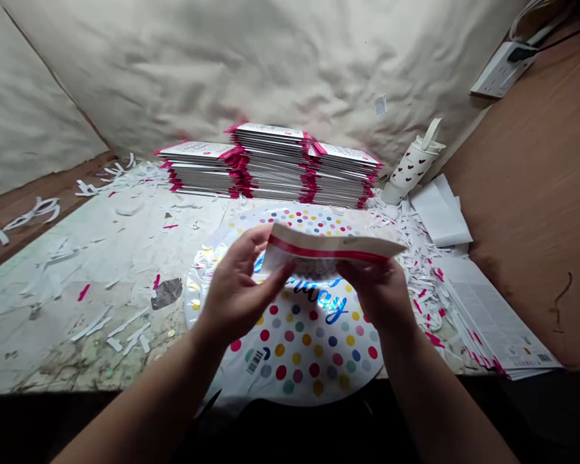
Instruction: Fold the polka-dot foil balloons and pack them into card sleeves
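Between my two hands is a white paper packet [328,246] with a red-pink stripe along it, tilted so its face is foreshortened. My left hand [244,280] grips its left end, thumb in front and fingers behind. My right hand [379,283] pinches the right end in a similar way. Beneath the packet lies a round white foil balloon [299,361] with coloured dots and blue lettering ending in "day". It lies flat and reaches over the table's front edge. The packet hides part of the lettering.
Stacks of white packets with pink edges [275,164] stand against the back wall. A white tumbler with hearts [412,169] leans at the right. Paper strips [130,335] litter the table [125,258]. Printed sheets [502,322] lie at the right, below a wall socket [502,71].
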The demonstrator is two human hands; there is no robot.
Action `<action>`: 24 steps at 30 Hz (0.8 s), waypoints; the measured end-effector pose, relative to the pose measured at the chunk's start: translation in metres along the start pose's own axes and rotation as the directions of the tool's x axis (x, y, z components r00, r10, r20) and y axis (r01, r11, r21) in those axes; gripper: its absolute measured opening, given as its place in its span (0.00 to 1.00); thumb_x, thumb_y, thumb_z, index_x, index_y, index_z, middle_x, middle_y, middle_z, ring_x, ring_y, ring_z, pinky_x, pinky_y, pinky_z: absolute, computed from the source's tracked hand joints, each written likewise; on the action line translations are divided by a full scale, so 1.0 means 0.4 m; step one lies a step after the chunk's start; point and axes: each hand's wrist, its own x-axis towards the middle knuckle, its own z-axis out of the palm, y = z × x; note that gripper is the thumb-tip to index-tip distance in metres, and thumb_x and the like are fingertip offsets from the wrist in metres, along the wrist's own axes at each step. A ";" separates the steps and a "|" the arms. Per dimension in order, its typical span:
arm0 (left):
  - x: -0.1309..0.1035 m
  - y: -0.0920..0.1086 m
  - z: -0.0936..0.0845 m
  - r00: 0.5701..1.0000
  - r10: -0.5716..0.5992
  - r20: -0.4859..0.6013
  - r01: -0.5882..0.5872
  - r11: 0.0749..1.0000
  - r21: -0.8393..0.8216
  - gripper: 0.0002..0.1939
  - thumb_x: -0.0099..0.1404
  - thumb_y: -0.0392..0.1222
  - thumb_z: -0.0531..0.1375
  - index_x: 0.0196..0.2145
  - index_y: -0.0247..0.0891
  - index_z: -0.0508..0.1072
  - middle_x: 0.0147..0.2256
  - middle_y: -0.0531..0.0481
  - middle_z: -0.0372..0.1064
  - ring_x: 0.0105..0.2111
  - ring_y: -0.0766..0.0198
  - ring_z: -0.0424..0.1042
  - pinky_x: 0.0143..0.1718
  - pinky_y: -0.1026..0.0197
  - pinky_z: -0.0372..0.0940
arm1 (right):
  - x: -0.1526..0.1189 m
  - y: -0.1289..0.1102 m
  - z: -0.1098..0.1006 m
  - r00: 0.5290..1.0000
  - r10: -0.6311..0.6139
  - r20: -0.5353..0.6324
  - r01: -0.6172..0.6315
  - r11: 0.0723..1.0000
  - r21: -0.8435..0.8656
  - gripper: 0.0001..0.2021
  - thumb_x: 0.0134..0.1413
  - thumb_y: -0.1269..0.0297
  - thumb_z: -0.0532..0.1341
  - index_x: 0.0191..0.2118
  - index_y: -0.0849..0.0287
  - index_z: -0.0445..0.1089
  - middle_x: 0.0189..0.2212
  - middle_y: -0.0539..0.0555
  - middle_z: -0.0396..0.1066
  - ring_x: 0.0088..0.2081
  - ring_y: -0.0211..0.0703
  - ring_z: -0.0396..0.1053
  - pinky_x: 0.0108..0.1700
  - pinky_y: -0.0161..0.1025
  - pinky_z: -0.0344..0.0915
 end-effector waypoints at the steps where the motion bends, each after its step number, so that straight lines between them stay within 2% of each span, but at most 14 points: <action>1: -0.004 -0.005 -0.020 0.995 0.103 0.009 -0.103 0.991 0.088 0.15 0.58 0.34 0.61 0.44 0.41 0.70 0.42 0.47 0.70 0.44 0.58 0.69 0.47 0.55 0.65 | -0.005 0.000 -0.010 0.997 -0.082 0.005 0.082 0.994 -0.077 0.07 0.50 0.66 0.62 0.38 0.54 0.71 0.36 0.53 0.73 0.41 0.47 0.70 0.45 0.47 0.68; 3: -0.025 -0.031 -0.064 0.955 0.270 0.125 -0.294 0.917 0.269 0.11 0.56 0.30 0.61 0.37 0.42 0.73 0.36 0.49 0.72 0.39 0.60 0.71 0.43 0.57 0.67 | -0.024 0.011 -0.032 0.971 -0.224 0.082 0.238 0.944 -0.230 0.11 0.49 0.70 0.61 0.40 0.53 0.71 0.38 0.54 0.72 0.42 0.46 0.69 0.46 0.47 0.67; 4: -0.043 -0.052 -0.083 0.933 0.295 0.209 -0.352 0.868 0.349 0.11 0.57 0.30 0.60 0.37 0.41 0.73 0.35 0.49 0.72 0.38 0.60 0.71 0.42 0.57 0.67 | -0.039 0.023 -0.042 0.946 -0.275 0.169 0.315 0.903 -0.293 0.13 0.50 0.71 0.60 0.43 0.53 0.70 0.39 0.55 0.72 0.43 0.46 0.69 0.46 0.47 0.67; 6: -0.094 -0.098 -0.106 0.889 0.233 0.394 -0.410 0.786 0.462 0.14 0.60 0.30 0.55 0.42 0.40 0.71 0.40 0.45 0.72 0.41 0.58 0.70 0.44 0.55 0.66 | -0.080 0.060 -0.051 0.854 -0.318 0.412 0.480 0.786 -0.388 0.16 0.51 0.73 0.58 0.47 0.55 0.68 0.41 0.57 0.72 0.44 0.48 0.69 0.47 0.49 0.66; 8: -0.157 -0.135 -0.108 0.811 0.124 0.572 -0.464 0.732 0.499 0.18 0.62 0.30 0.51 0.49 0.39 0.67 0.47 0.42 0.69 0.47 0.56 0.67 0.47 0.52 0.65 | -0.127 0.101 -0.049 0.722 -0.263 0.640 0.628 0.637 -0.447 0.17 0.52 0.74 0.54 0.48 0.60 0.67 0.43 0.61 0.72 0.47 0.52 0.68 0.48 0.53 0.65; 9: -0.187 -0.147 -0.103 0.764 0.078 0.640 -0.489 0.718 0.496 0.20 0.62 0.30 0.50 0.52 0.37 0.65 0.50 0.41 0.67 0.50 0.54 0.65 0.49 0.51 0.63 | -0.151 0.118 -0.045 0.676 -0.207 0.707 0.670 0.573 -0.472 0.18 0.52 0.75 0.53 0.49 0.64 0.67 0.45 0.64 0.70 0.49 0.54 0.67 0.48 0.54 0.65; 11: -0.235 -0.153 -0.087 0.698 0.010 0.716 -0.513 0.705 0.490 0.21 0.62 0.32 0.50 0.53 0.33 0.63 0.53 0.38 0.63 0.54 0.50 0.61 0.51 0.49 0.61 | -0.189 0.138 -0.034 0.641 -0.121 0.758 0.703 0.489 -0.516 0.20 0.52 0.76 0.51 0.52 0.68 0.64 0.49 0.66 0.67 0.53 0.57 0.63 0.49 0.54 0.64; 14: -0.267 -0.142 -0.064 0.686 -0.046 0.726 -0.503 0.691 0.519 0.20 0.62 0.35 0.53 0.52 0.32 0.64 0.53 0.35 0.62 0.55 0.46 0.58 0.52 0.46 0.60 | -0.219 0.137 -0.020 0.615 -0.138 0.777 0.735 0.458 -0.500 0.17 0.54 0.77 0.51 0.50 0.69 0.66 0.49 0.66 0.68 0.53 0.56 0.62 0.50 0.52 0.64; 16: -0.265 -0.136 -0.052 0.699 -0.043 0.714 -0.501 0.684 0.531 0.18 0.62 0.36 0.54 0.50 0.34 0.66 0.52 0.35 0.63 0.54 0.45 0.59 0.50 0.44 0.61 | -0.224 0.129 -0.013 0.627 -0.137 0.767 0.712 0.500 -0.493 0.14 0.56 0.73 0.53 0.47 0.70 0.67 0.46 0.67 0.69 0.52 0.56 0.63 0.50 0.51 0.64; 19: -0.241 -0.133 -0.037 0.727 -0.054 0.684 -0.448 0.718 0.533 0.13 0.62 0.39 0.54 0.44 0.35 0.70 0.47 0.38 0.67 0.50 0.48 0.63 0.49 0.46 0.61 | -0.214 0.124 -0.006 0.736 -0.068 0.673 0.558 0.623 -0.548 0.11 0.56 0.67 0.55 0.42 0.65 0.70 0.42 0.62 0.71 0.48 0.52 0.66 0.49 0.49 0.64; 21: -0.218 -0.134 -0.027 0.775 -0.109 0.622 -0.332 0.768 0.548 0.10 0.64 0.40 0.52 0.37 0.35 0.71 0.41 0.42 0.69 0.44 0.54 0.65 0.46 0.52 0.63 | -0.196 0.126 0.000 0.821 0.015 0.571 0.402 0.694 -0.597 0.08 0.57 0.67 0.54 0.34 0.61 0.70 0.36 0.58 0.72 0.42 0.46 0.68 0.45 0.45 0.65; 22: -0.205 -0.136 -0.022 0.801 -0.160 0.577 -0.249 0.787 0.565 0.10 0.65 0.40 0.51 0.34 0.36 0.71 0.38 0.44 0.70 0.41 0.57 0.66 0.44 0.54 0.63 | -0.185 0.128 0.003 0.848 0.075 0.524 0.319 0.716 -0.620 0.09 0.58 0.68 0.53 0.31 0.60 0.69 0.32 0.56 0.71 0.38 0.44 0.68 0.42 0.42 0.65; 24: -0.183 -0.141 -0.011 0.833 -0.278 0.478 -0.094 0.781 0.618 0.11 0.65 0.41 0.50 0.31 0.37 0.70 0.33 0.47 0.69 0.36 0.60 0.66 0.39 0.57 0.63 | -0.158 0.134 0.011 0.868 0.202 0.453 0.178 0.725 -0.665 0.09 0.57 0.67 0.54 0.27 0.59 0.66 0.27 0.53 0.69 0.33 0.41 0.66 0.37 0.39 0.65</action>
